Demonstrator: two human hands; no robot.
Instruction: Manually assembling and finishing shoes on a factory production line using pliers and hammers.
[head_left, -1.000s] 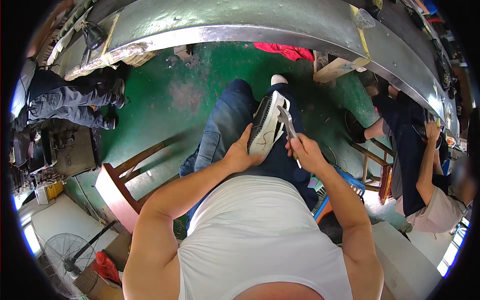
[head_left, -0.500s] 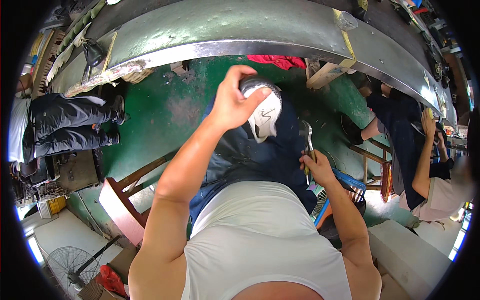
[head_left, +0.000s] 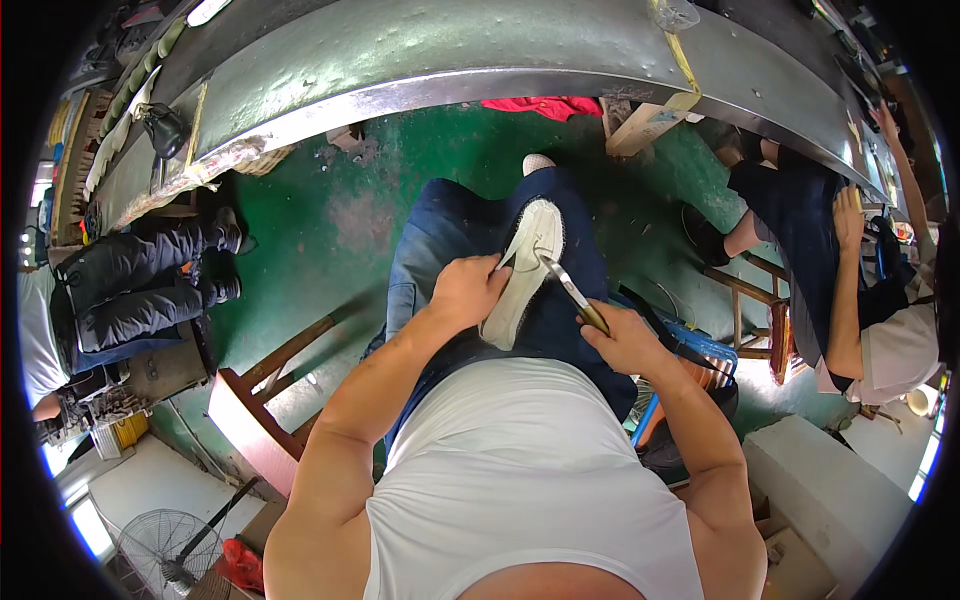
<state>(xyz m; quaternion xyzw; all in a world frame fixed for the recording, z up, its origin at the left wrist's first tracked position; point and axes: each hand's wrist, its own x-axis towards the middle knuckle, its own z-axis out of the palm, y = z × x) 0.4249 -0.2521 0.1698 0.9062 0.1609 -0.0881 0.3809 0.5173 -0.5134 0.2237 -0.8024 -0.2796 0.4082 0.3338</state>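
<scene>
Across my lap lies a shoe point(head_left: 512, 308), its pale underside up and its toe end away from me. The underside has a stitched-looking rim. My left hand point(head_left: 468, 292) is closed at the shoe's left edge, pinching a thin pale strip point(head_left: 512, 248) that stands up from it. Pincers point(head_left: 572, 288) with a curved metal head and a yellowish handle are gripped in my right hand point(head_left: 625, 338). Their jaws touch the underside near its middle; whether they bite on anything there is too small to tell.
A long metal-topped bench point(head_left: 440, 60) runs ahead of me. One person point(head_left: 130, 270) sits at the left, another point(head_left: 880, 320) at the right. A wooden stool point(head_left: 250, 420), a floor fan point(head_left: 165, 550) and a blue-framed chair point(head_left: 700, 345) stand close by. Red cloth point(head_left: 545, 107) lies under the bench.
The shoe has come down from my raised left hand onto my lap. My left hand has shifted to its edge, and my right hand has brought the pincers leftward onto the underside.
</scene>
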